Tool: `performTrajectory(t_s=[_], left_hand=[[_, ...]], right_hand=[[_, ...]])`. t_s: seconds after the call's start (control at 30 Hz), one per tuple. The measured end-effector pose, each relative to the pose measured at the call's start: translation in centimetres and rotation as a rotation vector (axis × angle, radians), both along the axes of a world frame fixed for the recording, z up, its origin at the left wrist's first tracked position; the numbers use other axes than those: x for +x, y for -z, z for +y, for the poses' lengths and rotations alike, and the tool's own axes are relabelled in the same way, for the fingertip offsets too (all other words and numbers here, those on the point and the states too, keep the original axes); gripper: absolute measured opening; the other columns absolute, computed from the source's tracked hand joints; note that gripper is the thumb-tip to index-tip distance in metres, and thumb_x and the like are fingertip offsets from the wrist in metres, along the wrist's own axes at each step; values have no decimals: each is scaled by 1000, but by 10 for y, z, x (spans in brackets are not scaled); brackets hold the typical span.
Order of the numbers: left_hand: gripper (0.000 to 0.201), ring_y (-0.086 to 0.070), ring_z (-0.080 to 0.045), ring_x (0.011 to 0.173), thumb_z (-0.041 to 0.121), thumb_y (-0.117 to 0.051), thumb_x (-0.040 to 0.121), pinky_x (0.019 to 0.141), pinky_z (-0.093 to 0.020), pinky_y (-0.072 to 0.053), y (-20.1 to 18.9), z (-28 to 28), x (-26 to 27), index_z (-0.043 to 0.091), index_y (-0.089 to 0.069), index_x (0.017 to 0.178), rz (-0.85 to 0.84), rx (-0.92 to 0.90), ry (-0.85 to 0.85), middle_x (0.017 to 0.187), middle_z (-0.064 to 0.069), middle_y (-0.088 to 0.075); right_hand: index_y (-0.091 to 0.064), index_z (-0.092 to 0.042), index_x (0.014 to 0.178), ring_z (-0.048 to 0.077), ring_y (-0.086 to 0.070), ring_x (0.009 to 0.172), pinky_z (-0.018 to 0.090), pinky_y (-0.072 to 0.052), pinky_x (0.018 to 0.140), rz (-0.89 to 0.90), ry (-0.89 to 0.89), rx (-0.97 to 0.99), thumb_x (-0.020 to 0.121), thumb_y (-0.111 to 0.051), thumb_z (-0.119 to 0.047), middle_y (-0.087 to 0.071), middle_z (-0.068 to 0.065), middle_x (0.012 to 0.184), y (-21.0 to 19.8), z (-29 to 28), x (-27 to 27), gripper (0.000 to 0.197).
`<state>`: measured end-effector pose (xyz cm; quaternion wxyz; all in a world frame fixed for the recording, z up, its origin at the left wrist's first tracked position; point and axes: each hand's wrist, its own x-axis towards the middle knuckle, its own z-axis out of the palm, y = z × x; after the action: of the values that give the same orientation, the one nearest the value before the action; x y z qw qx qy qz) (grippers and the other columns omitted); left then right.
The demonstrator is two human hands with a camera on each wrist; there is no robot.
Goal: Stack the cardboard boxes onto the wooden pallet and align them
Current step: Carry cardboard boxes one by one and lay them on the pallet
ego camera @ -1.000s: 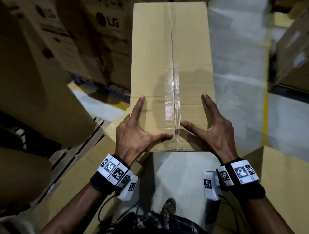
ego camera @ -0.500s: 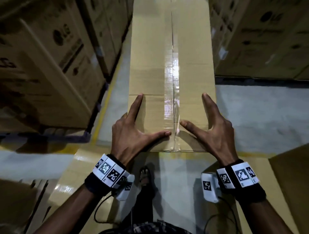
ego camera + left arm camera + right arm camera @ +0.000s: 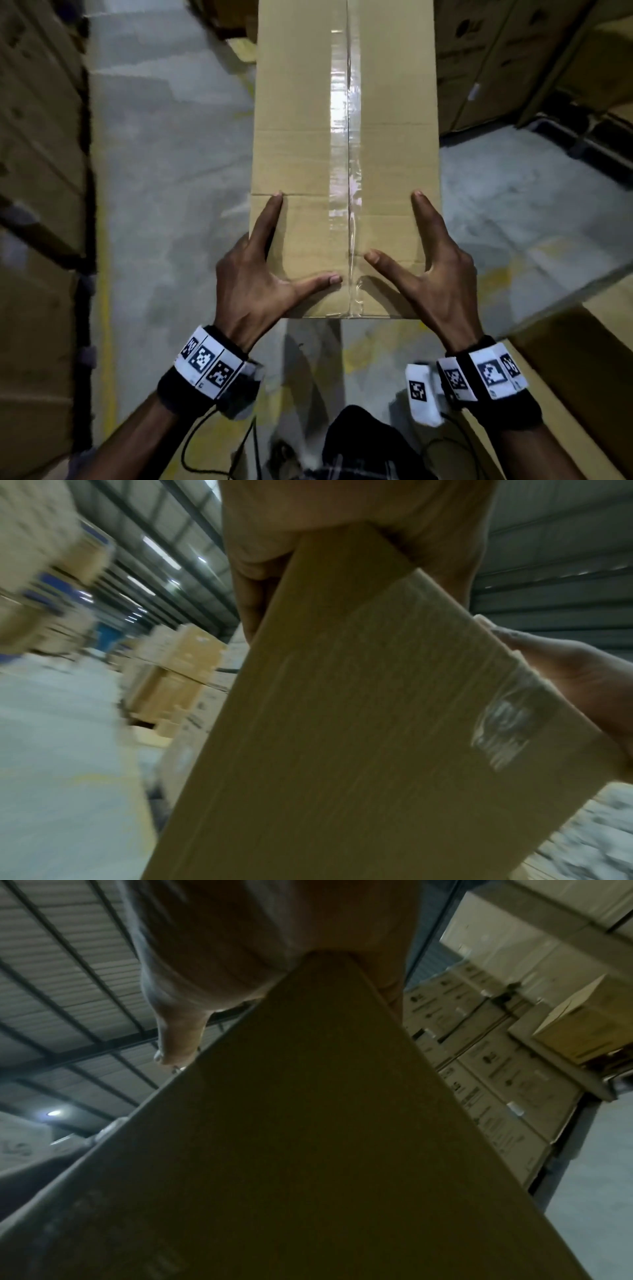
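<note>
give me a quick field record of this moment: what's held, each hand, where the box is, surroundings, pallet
held item: long cardboard box, clear tape along its top seam
left hand: grips near left corner, thumb and forefinger on top
right hand: grips near right corner, thumb and forefinger on top
box position: carried in the air above the concrete floor
surroundings: stacked printed cartons on the right, more cartons on the left
wooden pallet: not in view
box placed: not yet

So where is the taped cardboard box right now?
In the head view the taped cardboard box is centre frame, carried above the concrete floor, gripped at its near end by left hand and right hand.
</note>
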<state>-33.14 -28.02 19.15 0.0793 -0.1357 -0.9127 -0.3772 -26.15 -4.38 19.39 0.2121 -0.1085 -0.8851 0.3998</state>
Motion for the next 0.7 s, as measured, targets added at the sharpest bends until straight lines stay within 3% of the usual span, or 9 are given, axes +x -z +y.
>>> performTrajectory(t_s=[0.23,0.37,0.53,0.63,0.7], left_hand=[[135,-64,-24,123,96,-70,44,102,-37,-51,-5,102,-127,44,-24,160,68,-22,206,139,0,-65],[136,-61,-22,126,93,-76,43,103,-31,-46,-24,168,-186,48,-24,160,69,-1,342,139,0,-65],[133,-54,-9,135,85,-81,47,109,-22,-42,-39,247,-240,44,-26,160,107,57,560,151,13,-54],[132,-46,-3,142,81,-86,50,116,-33,-44,-47,290,-260,41,-26,161,112,110,706,156,15,-48],[133,-48,-7,142,84,-85,49,116,-34,-44,-54,319,-270,42,-26,161,108,134,795,155,11,-50]], right_hand=[[-30,-47,158,-4,-38,143,31,-39,117,86,222,-20,71,-63,-86,-37,-24,161,-1,78,-78,102],[-28,-47,159,-1,-40,142,25,-36,113,88,366,-9,70,-61,-87,-38,-21,161,-16,126,-109,103],[-22,-55,157,0,-35,146,36,-37,119,86,532,-21,69,-60,-93,-31,-27,162,-32,178,-131,103],[-22,-56,157,-3,-36,143,30,-38,115,76,662,-6,69,-59,-93,-32,-30,159,-47,198,-129,102],[-23,-54,157,2,-41,143,33,-41,114,73,776,27,68,-58,-92,-35,-26,160,-55,206,-128,103]])
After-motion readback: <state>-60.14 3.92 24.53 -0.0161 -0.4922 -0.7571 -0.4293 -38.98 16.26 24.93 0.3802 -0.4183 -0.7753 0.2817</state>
